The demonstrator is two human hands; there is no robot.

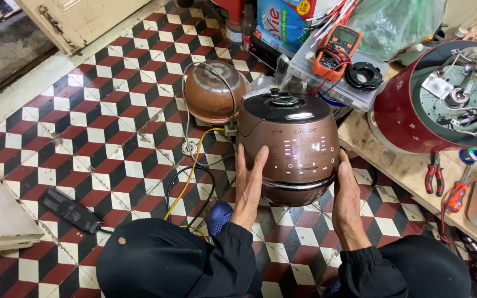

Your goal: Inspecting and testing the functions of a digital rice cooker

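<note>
A brown electric rice cooker (288, 144) stands on the tiled floor in front of me, its lit front panel facing me. My left hand (249, 185) lies flat against its left front side, fingers pointing up. My right hand (346, 196) presses against its lower right side. Both palms are on the cooker's body. Behind the cooker to the left sits a brown inner pot (212, 91), upside down.
Yellow and black cables (190, 175) trail over the checkered floor at the left. A black power adapter (72, 210) lies further left. A wooden bench (401, 165) on the right carries an opened red cooker base (443, 96), pliers (433, 174) and an orange multimeter (335, 51).
</note>
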